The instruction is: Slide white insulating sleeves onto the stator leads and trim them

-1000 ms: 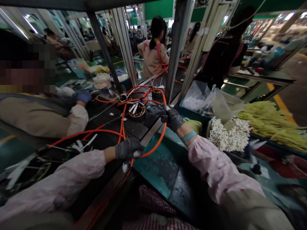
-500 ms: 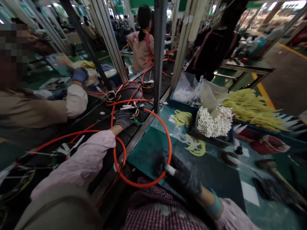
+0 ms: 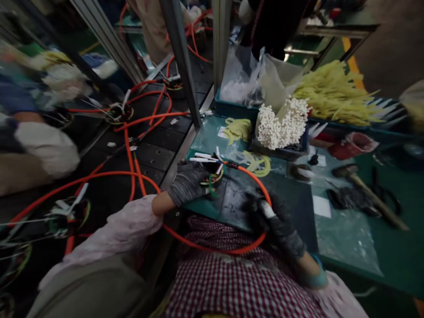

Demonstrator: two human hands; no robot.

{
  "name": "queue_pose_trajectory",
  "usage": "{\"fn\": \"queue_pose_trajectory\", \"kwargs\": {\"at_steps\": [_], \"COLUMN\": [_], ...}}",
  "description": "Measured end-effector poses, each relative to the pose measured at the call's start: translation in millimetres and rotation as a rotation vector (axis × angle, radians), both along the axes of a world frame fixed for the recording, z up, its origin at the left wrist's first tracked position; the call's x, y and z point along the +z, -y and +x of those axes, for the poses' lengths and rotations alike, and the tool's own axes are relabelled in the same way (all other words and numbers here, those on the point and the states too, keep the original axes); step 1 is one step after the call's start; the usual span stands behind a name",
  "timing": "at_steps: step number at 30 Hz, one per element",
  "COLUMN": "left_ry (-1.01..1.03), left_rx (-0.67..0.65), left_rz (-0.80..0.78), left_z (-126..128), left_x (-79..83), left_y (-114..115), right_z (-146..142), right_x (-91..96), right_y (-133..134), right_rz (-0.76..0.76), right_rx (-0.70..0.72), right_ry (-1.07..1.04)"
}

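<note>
My left hand (image 3: pixel 187 182), in a dark glove, grips a round wound motor part (image 3: pixel 212 174) with white sleeved leads, resting it on the near left corner of the green bench mat (image 3: pixel 291 207). An orange cable (image 3: pixel 255 176) runs from that part in a loop over my checked apron. My right hand (image 3: pixel 278 225), also gloved, is closed round the white-tipped end of that orange cable near the bench's front edge.
A black conveyor (image 3: pixel 155 150) to the left carries more wound parts with orange cables. A bundle of white-tipped sticks (image 3: pixel 281 123), yellow strips (image 3: pixel 331 92), a hammer (image 3: pixel 364 187) and a red cup (image 3: pixel 351 143) lie on the bench. Another person's white sleeve (image 3: pixel 46 145) is at far left.
My left hand has carried the wound part from the conveyor onto the green mat. My right hand stayed closed on the cable end, and the view tilted down.
</note>
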State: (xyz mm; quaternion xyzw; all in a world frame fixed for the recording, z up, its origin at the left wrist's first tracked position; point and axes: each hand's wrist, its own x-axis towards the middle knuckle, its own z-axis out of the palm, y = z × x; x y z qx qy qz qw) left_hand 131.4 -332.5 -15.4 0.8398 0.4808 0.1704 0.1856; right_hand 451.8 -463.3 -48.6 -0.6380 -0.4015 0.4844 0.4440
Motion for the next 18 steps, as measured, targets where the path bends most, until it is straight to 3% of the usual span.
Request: {"fn": "queue_pose_trajectory", "kwargs": {"at_steps": [3,6,9,11,14,18], "left_ry": [-0.216,-0.283,-0.204,-0.153,-0.123,-0.085], "left_rx": [-0.092,-0.189,-0.296,-0.320,-0.325,-0.421], "left_rz": [0.037,0.098,0.212,0.320,0.453,0.457], "left_z": [36,51,36,16,-5,14], "left_x": [-2.9,-11.1,-13.1,-6.0,11.3,23.0], "left_y": [21,36,40,37,30,29], "right_z": [25,36,30,17,-8,-30], "right_x": [-19.8,-30.0,-25.1,-17.6,-9.2,-3.8], "right_y": [4,0,-4,-4,2,13], "right_rz": [0.155,0.352,0.604,0.733,0.714,0.420], "right_rx": [-0.025,0.027,0.010,0.076,0.233,0.139], "right_ry": [0.340,0.614,0.835,0.832,0.633,0.370]}}
